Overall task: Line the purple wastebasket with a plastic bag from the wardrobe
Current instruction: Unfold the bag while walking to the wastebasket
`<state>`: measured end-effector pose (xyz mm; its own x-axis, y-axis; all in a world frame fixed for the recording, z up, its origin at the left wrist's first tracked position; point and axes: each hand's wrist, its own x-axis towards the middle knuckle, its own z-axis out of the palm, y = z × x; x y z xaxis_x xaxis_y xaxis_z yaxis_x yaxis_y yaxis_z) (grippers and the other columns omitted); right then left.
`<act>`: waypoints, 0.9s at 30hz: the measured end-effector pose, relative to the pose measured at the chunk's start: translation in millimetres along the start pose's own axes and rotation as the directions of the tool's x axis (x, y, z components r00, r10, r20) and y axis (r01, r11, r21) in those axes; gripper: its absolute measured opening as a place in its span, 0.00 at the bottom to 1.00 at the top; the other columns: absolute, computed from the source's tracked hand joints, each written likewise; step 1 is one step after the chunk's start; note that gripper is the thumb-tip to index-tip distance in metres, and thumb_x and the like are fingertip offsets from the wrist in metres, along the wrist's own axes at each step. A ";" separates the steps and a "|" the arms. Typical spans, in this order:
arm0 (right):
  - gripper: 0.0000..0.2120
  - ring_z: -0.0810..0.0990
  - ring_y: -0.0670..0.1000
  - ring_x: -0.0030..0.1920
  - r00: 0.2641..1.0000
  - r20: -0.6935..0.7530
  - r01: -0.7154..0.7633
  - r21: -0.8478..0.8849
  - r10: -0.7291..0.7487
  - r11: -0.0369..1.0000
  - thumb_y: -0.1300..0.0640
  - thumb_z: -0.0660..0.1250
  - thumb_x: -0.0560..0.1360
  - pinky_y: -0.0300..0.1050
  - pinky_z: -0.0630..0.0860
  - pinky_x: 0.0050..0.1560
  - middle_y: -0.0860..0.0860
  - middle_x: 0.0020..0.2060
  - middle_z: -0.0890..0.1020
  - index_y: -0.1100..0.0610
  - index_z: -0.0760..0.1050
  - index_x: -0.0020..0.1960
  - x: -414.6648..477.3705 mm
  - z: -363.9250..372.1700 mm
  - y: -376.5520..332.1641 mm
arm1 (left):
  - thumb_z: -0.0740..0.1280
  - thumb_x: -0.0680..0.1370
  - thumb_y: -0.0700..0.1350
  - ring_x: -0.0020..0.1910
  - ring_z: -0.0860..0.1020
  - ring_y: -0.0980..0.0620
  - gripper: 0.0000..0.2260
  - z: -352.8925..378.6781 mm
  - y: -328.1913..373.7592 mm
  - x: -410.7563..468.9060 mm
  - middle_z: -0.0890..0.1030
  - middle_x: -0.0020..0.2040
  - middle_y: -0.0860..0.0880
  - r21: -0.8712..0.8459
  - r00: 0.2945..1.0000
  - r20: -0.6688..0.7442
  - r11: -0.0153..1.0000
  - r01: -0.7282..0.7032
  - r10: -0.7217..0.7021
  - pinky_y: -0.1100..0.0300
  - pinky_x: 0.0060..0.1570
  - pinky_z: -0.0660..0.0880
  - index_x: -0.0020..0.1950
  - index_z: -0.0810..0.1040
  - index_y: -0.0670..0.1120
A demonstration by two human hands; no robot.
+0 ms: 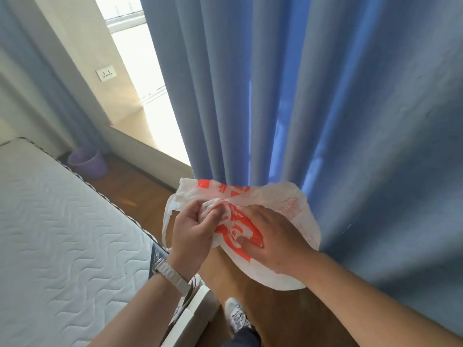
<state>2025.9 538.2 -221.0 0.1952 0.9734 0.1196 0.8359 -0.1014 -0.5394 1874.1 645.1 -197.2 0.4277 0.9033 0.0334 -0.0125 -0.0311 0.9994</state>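
I hold a white plastic bag [290, 209] with orange print in front of me, at waist height above the wooden floor. My left hand [193, 229], with a metal watch on its wrist, is closed on a crumpled fold of the bag near its handles. My right hand [273, 241] grips the bag's middle, the thumb pressed into the orange print. The purple wastebasket [86, 162] stands on the floor far to the left, in the corner between the bed and the wall, well away from both hands. It looks unlined from here.
A white quilted mattress [57, 234] fills the lower left. Blue curtains [325, 96] hang straight ahead and to the right. A strip of wooden floor [130, 189] runs between bed and window step towards the basket. A white furniture edge [193, 314] is by my feet.
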 end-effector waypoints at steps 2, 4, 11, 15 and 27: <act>0.26 0.73 0.44 0.64 1.000 0.015 0.020 -0.004 -0.020 1.000 0.32 0.59 0.77 0.33 0.61 0.63 0.39 0.67 0.72 0.39 0.59 0.71 32.6 5.7 4.3 | 0.76 0.73 0.51 0.42 0.85 0.44 0.13 -8.2 -4.2 26.2 0.85 0.42 0.45 -0.009 0.999 -0.032 1.000 0.012 -0.013 0.49 0.43 0.83 0.49 0.82 0.42; 0.26 0.73 0.42 0.63 0.999 0.031 0.039 0.020 -0.040 0.999 0.32 0.58 0.77 0.28 0.58 0.61 0.38 0.66 0.72 0.38 0.59 0.71 65.8 10.0 4.1 | 0.73 0.75 0.46 0.42 0.85 0.45 0.09 -18.9 -6.6 53.6 0.85 0.42 0.46 -0.024 0.998 -0.067 1.000 0.021 -0.022 0.51 0.42 0.83 0.51 0.81 0.41; 0.26 0.73 0.43 0.62 0.978 0.082 0.183 0.092 -0.191 0.979 0.38 0.63 0.77 0.31 0.65 0.61 0.39 0.67 0.72 0.40 0.62 0.73 179.8 31.9 -21.8 | 0.74 0.74 0.49 0.44 0.85 0.47 0.09 -81.9 -7.9 132.7 0.86 0.43 0.48 -0.002 0.970 -0.241 0.999 -0.034 0.033 0.53 0.41 0.82 0.50 0.83 0.45; 0.27 0.72 0.45 0.63 0.952 0.121 0.275 0.065 -0.281 0.959 0.37 0.61 0.78 0.43 0.74 0.62 0.35 0.68 0.69 0.37 0.56 0.74 221.7 50.2 -41.8 | 0.71 0.72 0.50 0.45 0.84 0.45 0.12 -118.8 -2.3 150.1 0.85 0.44 0.45 0.010 0.941 -0.330 0.997 -0.072 0.072 0.52 0.42 0.82 0.51 0.82 0.44; 0.29 0.70 0.49 0.65 0.774 0.281 0.570 0.082 -0.568 0.818 0.38 0.61 0.78 0.46 0.70 0.58 0.42 0.70 0.68 0.42 0.58 0.76 348.1 102.1 -107.8 | 0.73 0.68 0.57 0.43 0.83 0.46 0.13 -206.4 -3.8 176.3 0.84 0.41 0.47 0.025 0.776 -0.625 0.996 -0.084 0.081 0.48 0.43 0.81 0.46 0.82 0.50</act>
<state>1951.4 908.9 -206.3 -0.4675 0.8685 0.1649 0.7525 0.4888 -0.4414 1763.0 892.8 -194.7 -0.2339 0.9662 0.1081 -0.0257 -0.1173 0.9928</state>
